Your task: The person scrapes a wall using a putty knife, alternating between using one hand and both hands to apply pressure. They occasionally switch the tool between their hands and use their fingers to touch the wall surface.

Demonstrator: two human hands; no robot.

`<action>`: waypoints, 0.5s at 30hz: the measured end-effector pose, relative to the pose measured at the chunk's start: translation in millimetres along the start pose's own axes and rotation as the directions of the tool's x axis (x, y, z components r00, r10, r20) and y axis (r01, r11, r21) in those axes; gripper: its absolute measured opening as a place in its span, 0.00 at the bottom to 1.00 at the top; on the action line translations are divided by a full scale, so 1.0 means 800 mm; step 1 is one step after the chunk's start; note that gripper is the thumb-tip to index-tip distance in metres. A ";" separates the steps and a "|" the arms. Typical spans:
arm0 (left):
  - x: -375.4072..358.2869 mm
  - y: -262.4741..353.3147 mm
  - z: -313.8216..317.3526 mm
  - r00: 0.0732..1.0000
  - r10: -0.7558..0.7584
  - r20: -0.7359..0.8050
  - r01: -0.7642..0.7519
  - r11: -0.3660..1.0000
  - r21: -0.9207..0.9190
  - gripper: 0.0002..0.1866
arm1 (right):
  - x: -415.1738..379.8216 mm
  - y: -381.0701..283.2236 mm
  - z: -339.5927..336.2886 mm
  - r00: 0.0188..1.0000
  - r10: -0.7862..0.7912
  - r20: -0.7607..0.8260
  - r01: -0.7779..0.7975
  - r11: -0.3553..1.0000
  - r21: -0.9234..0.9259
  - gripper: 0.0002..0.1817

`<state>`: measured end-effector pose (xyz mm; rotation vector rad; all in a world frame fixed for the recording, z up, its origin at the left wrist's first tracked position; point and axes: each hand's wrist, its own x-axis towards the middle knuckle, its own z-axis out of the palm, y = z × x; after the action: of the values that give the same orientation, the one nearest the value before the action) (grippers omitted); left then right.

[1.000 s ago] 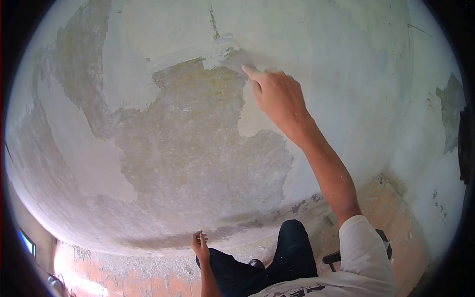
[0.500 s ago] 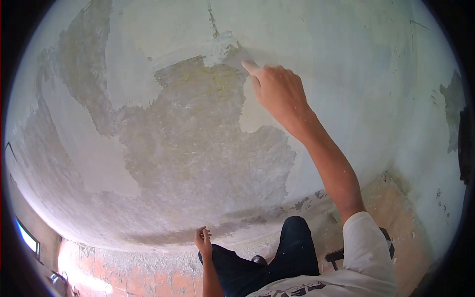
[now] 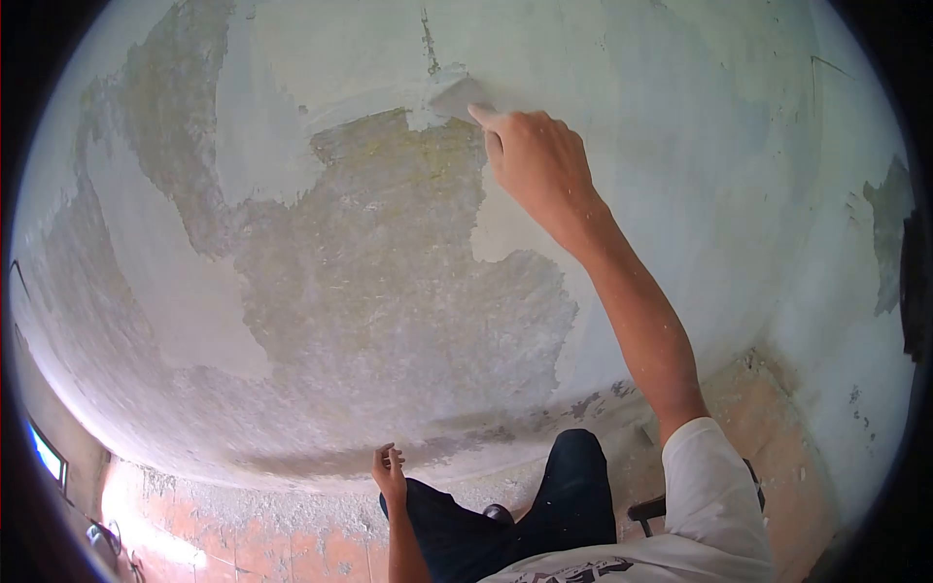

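Note:
My right hand (image 3: 535, 151) is closed round a flat scraper (image 3: 457, 100), whose grey blade lies against the wall near the top of a bare patch. One finger stretches along the blade. Pale coating and rough grey-brown patches cover the wall (image 3: 389, 262). A dark crack (image 3: 429, 41) runs down the wall just above the blade. Low down, beside my left knee, my left hand (image 3: 388, 466) hangs with its fingers partly curled and apart, holding nothing.
Scraped flakes lie on the reddish floor (image 3: 262, 544) along the foot of the wall. A dark stool or chair part (image 3: 647, 509) shows behind my right side. At the far right is a dark object (image 3: 914, 287); a bright screen-like opening (image 3: 47, 455) is at lower left.
My right hand has moved slightly left and down, and the scraper blade now shows clearly against the wall. The view has shifted a little; my left hand stays low.

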<state>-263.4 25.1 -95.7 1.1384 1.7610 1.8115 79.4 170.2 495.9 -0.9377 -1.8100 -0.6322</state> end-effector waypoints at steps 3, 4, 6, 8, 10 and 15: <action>-0.003 0.006 -0.001 1.000 0.022 -0.006 -0.022 1.000 -0.018 0.13 | -0.004 -0.007 -0.012 0.995 0.013 0.098 -0.009 0.999 -0.046 0.25; -0.007 0.009 -0.001 0.999 0.033 -0.009 -0.033 0.999 -0.020 0.13 | -0.011 -0.007 -0.009 0.995 0.009 0.099 -0.005 0.999 -0.045 0.25; -0.007 0.010 0.000 0.999 0.049 -0.016 -0.049 0.998 -0.027 0.13 | -0.022 -0.007 -0.002 0.997 0.004 0.082 -0.002 1.000 -0.017 0.24; -0.005 0.006 -0.002 0.999 0.040 -0.026 -0.041 0.999 -0.019 0.13 | -0.012 -0.010 -0.003 0.997 0.004 0.079 -0.003 1.000 -0.012 0.24; -0.003 0.008 0.000 0.999 0.039 -0.020 -0.039 0.999 -0.029 0.13 | -0.011 -0.009 -0.005 0.996 0.004 0.088 -0.003 1.000 -0.011 0.24; -0.003 0.006 -0.004 0.998 0.062 0.002 -0.062 0.998 -0.009 0.13 | -0.029 0.001 0.000 0.996 -0.006 0.087 0.012 0.998 -0.067 0.24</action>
<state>-262.7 20.5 -91.8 1.2041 1.7330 1.8513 85.9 163.4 474.6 -1.0167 -1.8807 -0.6714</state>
